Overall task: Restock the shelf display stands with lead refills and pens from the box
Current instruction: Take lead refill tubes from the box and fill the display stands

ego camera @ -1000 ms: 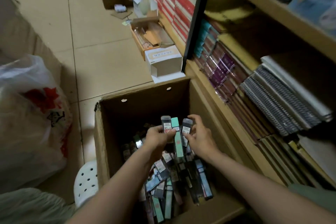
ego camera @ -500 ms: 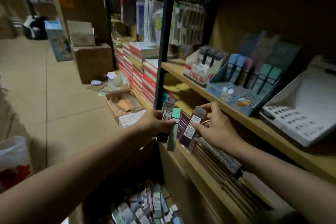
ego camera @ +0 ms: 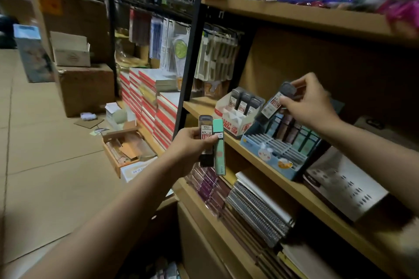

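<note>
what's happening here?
A person is restocking a stationery shelf. The right hand holds a dark lead refill case above the white display stand and the blue one. The left hand holds a dark case and a green case below the shelf edge.

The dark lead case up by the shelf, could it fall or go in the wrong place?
Maybe. The right hand only pinches the dark lead case near its top, so it could slip. It hangs between the white stand and blue stand, so it might land in the wrong one.
</note>
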`<state>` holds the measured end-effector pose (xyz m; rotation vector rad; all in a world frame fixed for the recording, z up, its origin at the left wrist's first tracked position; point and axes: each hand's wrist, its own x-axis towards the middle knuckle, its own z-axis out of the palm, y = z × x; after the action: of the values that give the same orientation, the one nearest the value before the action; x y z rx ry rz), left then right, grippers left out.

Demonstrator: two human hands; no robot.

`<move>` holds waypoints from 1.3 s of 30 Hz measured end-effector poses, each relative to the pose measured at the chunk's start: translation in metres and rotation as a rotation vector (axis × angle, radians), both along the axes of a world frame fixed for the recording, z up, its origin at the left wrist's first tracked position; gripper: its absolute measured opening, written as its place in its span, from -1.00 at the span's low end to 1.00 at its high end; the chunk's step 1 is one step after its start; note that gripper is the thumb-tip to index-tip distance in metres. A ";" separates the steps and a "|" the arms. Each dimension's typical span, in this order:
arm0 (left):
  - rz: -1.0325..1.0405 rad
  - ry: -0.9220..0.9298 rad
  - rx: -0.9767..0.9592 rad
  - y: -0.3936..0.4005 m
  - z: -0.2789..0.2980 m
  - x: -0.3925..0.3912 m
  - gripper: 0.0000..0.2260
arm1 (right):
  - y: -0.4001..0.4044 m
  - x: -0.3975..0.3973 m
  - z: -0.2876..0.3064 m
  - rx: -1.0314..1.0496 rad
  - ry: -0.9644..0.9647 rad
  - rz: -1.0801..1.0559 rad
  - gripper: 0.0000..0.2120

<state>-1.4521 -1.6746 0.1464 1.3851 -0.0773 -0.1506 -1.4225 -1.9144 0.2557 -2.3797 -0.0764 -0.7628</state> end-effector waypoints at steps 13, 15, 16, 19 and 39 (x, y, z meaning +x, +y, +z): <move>0.059 0.094 -0.137 -0.003 -0.022 0.038 -0.95 | 0.025 0.106 0.000 -0.221 0.027 -0.098 -0.85; 0.065 0.097 -0.137 -0.003 -0.025 0.040 -0.95 | 0.023 0.109 -0.002 -0.290 0.042 -0.092 -0.86; 0.066 0.096 -0.137 -0.002 -0.026 0.041 -0.94 | 0.022 0.110 -0.002 -0.311 0.053 -0.090 -0.86; 0.060 0.084 -0.122 -0.003 -0.027 0.040 -0.93 | 0.021 0.113 -0.007 -0.371 0.085 -0.093 -0.86; 0.046 0.082 -0.063 -0.018 -0.037 0.040 -0.91 | 0.016 0.117 -0.028 -0.307 0.191 -0.180 -0.67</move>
<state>-1.4119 -1.6924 0.1098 1.3149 0.0177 -0.1651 -1.3056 -1.8982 0.2274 -2.7702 0.1098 -0.6376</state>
